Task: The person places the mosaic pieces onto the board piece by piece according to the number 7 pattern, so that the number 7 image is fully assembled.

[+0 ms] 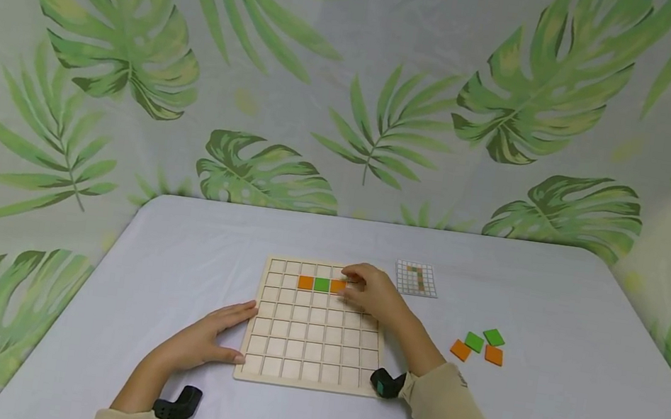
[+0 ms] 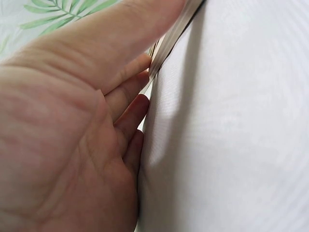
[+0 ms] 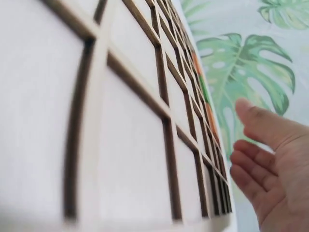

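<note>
A wooden grid board lies on the table. In its second row from the far side sit an orange tile, a green tile and another orange tile, side by side. My right hand is over the board's far right part, its fingers bent close to the right-hand orange tile. In the right wrist view a gap shows between the thumb and the other fingers, with nothing held there. My left hand rests against the board's left edge, thumb and fingers spread along it.
To the right of the board lie loose tiles: two green and two orange. A small printed card with a coloured grid pattern is beyond the right hand. White cloth covers the table, and a leaf-patterned curtain hangs behind.
</note>
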A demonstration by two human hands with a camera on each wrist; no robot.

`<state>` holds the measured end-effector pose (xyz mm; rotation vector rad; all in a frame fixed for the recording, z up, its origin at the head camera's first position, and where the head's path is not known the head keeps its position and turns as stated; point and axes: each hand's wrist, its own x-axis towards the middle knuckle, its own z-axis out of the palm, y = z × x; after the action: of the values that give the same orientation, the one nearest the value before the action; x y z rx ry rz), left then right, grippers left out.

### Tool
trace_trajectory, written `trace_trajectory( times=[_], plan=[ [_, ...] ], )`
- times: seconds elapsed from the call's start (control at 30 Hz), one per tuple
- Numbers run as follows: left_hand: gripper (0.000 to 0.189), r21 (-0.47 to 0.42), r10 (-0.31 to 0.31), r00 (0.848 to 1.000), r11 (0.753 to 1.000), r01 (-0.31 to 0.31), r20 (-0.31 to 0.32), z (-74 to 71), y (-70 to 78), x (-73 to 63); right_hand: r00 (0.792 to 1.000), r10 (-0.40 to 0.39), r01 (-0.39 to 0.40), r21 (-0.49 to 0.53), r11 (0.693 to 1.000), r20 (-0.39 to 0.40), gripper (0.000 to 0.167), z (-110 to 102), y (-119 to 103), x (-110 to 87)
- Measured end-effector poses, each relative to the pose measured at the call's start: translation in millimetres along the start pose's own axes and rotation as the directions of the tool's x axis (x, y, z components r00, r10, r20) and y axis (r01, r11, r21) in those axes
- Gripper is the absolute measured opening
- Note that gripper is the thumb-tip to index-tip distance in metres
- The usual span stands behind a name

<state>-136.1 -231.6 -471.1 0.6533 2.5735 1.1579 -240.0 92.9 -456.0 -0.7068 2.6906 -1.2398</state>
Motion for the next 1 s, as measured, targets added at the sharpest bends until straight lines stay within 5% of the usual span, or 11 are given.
trace_trajectory(
  times=[0.33,0.63,1.0],
  plan=[
    [0.084,0.008,-0.005,1.000,1.000,0.005,-0.002,0.3,-1.2,0.1,0.996,-0.033,0.027,-0.066,0.997,-0.084,0.051,-40.3,-3.6,-32.1],
    [0.083,0.001,-0.002,1.000,1.000,0.002,-0.004,0.1,0.7,0.8,0.981,-0.093,0.066,-0.161,0.985,-0.173,0.057,-78.5,16.9,-78.8],
    [0.084,0.004,-0.015,1.000,1.000,0.015,-0.006,0.7,1.6,0.1,0.983,0.058,-0.093,-0.198,0.976,-0.176,0.059,-107.6,50.3,-134.4]
  ],
)
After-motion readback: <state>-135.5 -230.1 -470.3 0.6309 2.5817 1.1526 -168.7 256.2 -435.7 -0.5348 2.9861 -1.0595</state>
